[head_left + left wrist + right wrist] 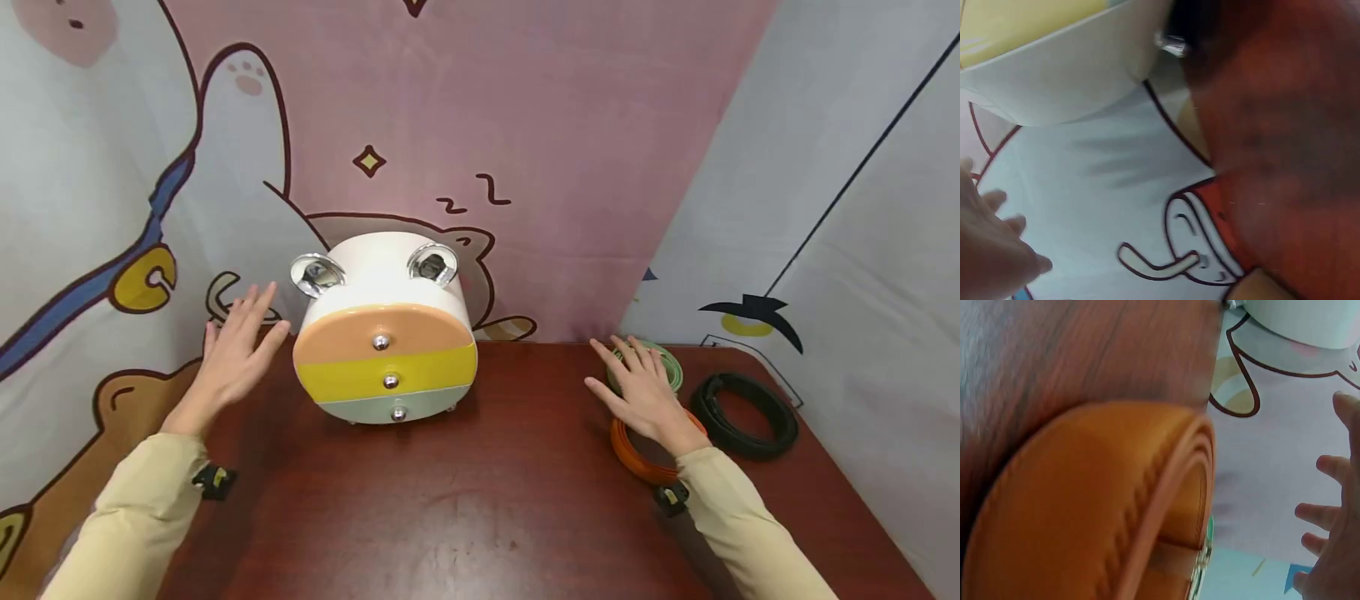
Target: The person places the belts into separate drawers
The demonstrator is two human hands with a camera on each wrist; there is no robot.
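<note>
A small rounded cabinet (386, 333) stands at the back of the table, with orange, yellow and pale green drawers, round silver knobs and two shiny ear-like discs on top. My left hand (238, 354) hovers just left of it, fingers spread, holding nothing. On the right, my right hand (645, 392) is held out with spread fingers above a coiled orange-brown belt (1085, 500) and a coiled light green belt (669, 367), which it partly hides in the head view. To its right lies a coiled black belt (744, 415).
The dark red-brown table (465, 508) reaches back to a cartoon-printed cloth (570, 167). A pale cloth (885, 333) borders the right side. Each wrist carries a small black device, such as the left camera (215, 482).
</note>
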